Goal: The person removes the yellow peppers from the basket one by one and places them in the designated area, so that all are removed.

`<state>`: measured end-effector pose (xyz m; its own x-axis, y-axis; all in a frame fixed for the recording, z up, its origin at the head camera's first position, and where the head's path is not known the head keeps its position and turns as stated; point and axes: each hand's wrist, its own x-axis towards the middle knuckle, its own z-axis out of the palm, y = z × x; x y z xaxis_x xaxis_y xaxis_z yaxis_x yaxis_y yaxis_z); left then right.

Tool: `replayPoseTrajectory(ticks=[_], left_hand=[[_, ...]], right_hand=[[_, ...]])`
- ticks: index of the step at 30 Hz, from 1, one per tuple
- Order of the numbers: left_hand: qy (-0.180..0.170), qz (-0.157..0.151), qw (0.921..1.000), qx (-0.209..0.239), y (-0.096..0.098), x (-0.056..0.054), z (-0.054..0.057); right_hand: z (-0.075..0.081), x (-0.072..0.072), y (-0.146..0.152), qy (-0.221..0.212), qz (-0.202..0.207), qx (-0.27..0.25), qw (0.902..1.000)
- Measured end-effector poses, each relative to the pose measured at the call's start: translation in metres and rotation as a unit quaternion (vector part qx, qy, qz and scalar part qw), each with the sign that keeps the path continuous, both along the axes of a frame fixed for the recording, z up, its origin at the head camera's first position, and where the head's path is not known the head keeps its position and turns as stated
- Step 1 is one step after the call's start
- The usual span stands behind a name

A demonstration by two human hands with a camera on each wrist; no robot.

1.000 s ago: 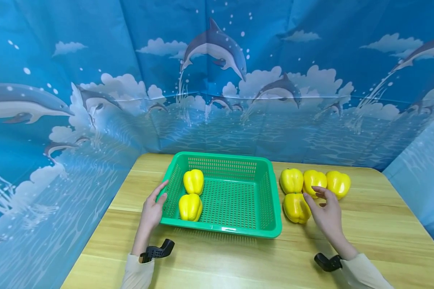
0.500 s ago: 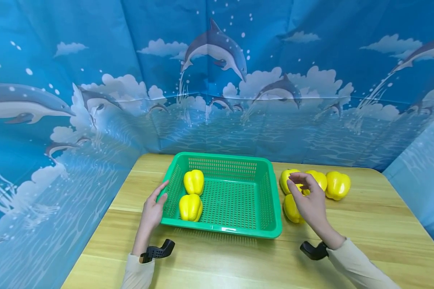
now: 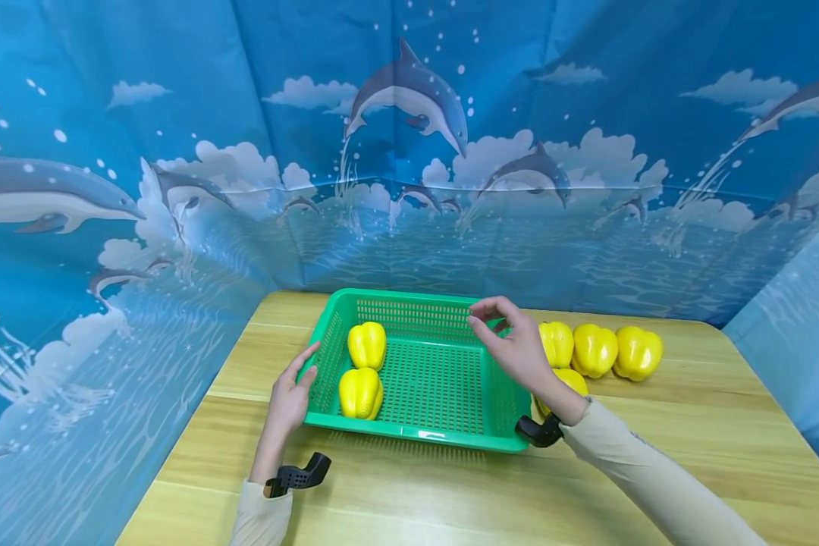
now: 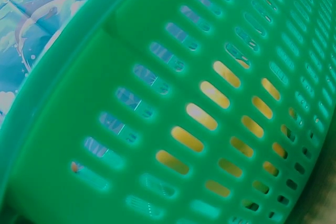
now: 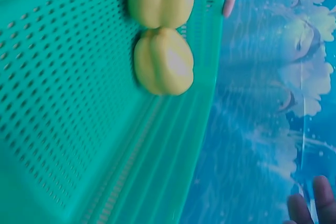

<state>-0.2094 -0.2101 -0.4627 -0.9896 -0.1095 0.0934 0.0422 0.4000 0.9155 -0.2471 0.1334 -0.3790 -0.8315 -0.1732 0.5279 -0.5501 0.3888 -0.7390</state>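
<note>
A green plastic basket (image 3: 409, 429) with slotted sides stands on the table. Two yellow bell peppers, a far one (image 3: 366, 346) and a near one (image 3: 361, 393), lie along its left side. At the left rim, my left hand (image 3: 290, 398) rests with its fingers extended and thumb at the edge. My right hand (image 3: 515, 345) is over the basket's right rim, fingers loosely bent and holding nothing. In the right wrist view its fingertips (image 5: 320, 203) show at the lower right. The left wrist view has the basket's slotted wall (image 4: 157, 98), with yellow behind it.
Right of the basket, a row of three yellow bell peppers (image 3: 594, 350) stands on the wooden table (image 3: 710, 425). Another bell pepper (image 3: 573, 379) sits in front, partly hidden by my right wrist. A blue dolphin-print curtain (image 3: 409, 227) hangs behind the table.
My right hand has moved left from the peppers on the table to over the basket's right side, empty throughout. The left hand, basket and peppers stay where they were.
</note>
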Motion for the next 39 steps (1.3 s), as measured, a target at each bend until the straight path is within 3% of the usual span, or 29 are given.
replayPoseTrajectory(ticks=[5, 11, 22, 30, 39], left_hand=[[-0.002, -0.003, 1.0, 0.003, 0.0, 0.0, -0.001], [-0.002, -0.003, 1.0, 0.006, 0.0, 0.001, -0.001], [-0.003, -0.002, 1.0, 0.005, 0.0, 0.001, 0.0], [-0.004, -0.004, 0.9999, 0.01, -0.001, 0.001, 0.0], [-0.007, 0.0, 1.0, 0.006, 0.0, 0.0, -0.001]], right_hand=[[-0.004, -0.011, -0.022, -0.066, 0.045, 0.037, 0.9961], [-0.007, -0.021, -0.049, -0.133, 0.101, 0.091, 0.9818], [-0.023, -0.038, -0.086, -0.195, 0.199, 0.239, 0.9303], [-0.028, -0.038, -0.108, -0.24, 0.202, 0.329, 0.8907], [-0.037, -0.041, -0.128, -0.271, 0.181, 0.376, 0.8675]])
